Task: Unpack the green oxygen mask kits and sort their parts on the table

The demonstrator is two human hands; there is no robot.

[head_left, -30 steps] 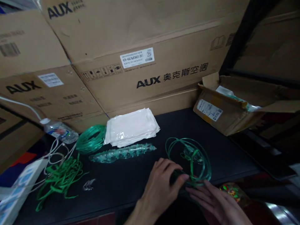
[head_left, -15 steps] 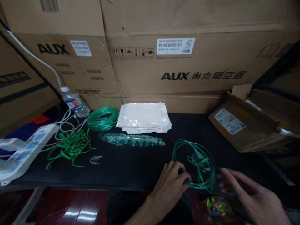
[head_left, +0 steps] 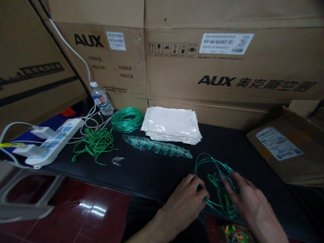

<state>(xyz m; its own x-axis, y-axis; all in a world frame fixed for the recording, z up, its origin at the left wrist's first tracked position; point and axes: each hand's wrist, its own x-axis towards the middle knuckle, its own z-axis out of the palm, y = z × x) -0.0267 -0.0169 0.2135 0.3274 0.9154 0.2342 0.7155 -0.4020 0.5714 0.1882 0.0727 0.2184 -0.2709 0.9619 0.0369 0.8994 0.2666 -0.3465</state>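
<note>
A loose coil of thin green tubing [head_left: 206, 157] lies near the front edge of the black tabletop. My left hand [head_left: 188, 194] is closed on its left side, with thumb and fingers pinching the strands. At the right side, my right hand [head_left: 249, 197] curls its fingers over the tubing, a little blurred by motion. Inside the loop are a green cord [head_left: 212, 180] and a small clear plastic piece [head_left: 219, 177], both partly covered by the right fingers. Left of the coil rests a long clear-green spiky piece [head_left: 159, 147] with a dark core.
White flat packets [head_left: 170, 123] are stacked at the back, beside a larger green tubing coil [head_left: 127, 119]. Tangled green cords [head_left: 95, 145], small curved clear pieces [head_left: 117, 161], a bottle [head_left: 102, 101] and a power strip [head_left: 57, 141] stand left. An opened carton [head_left: 278, 145] is right; colourful bits [head_left: 234, 233] lie below.
My right hand has moved left onto the coil, whose right side is now bent out of its round shape. My left hand keeps its grip. The view has turned left.
</note>
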